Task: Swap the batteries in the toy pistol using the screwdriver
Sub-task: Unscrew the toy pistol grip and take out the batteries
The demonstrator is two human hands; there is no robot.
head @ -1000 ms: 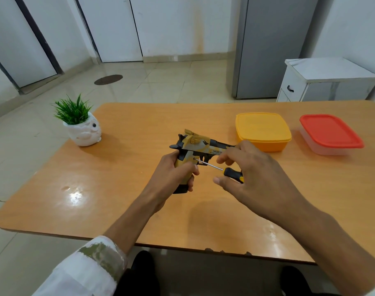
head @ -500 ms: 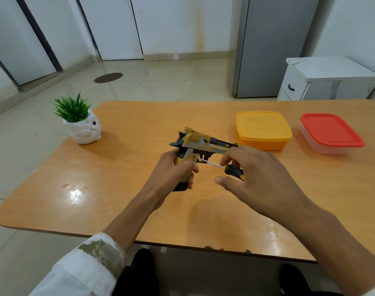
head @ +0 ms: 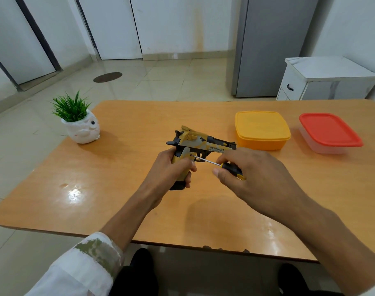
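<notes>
A yellow and black toy pistol (head: 200, 142) is held above the wooden table (head: 122, 199), barrel pointing right. My left hand (head: 171, 170) is wrapped around its grip, hiding most of the grip. My right hand (head: 249, 174) pinches a screwdriver (head: 225, 166) with a black and yellow handle. The metal shaft runs left, and its tip touches the side of the pistol just above my left fingers. No batteries are visible.
A closed yellow box (head: 262, 129) and a closed red-lidded box (head: 329, 132) stand at the back right of the table. A white owl pot with a green plant (head: 78, 122) sits at the back left. A white cabinet (head: 327, 80) stands beyond the table.
The pistol and both hands stay in nearly the same place. My right fingers have shifted slightly on the screwdriver handle, with the tip still against the pistol's side.
</notes>
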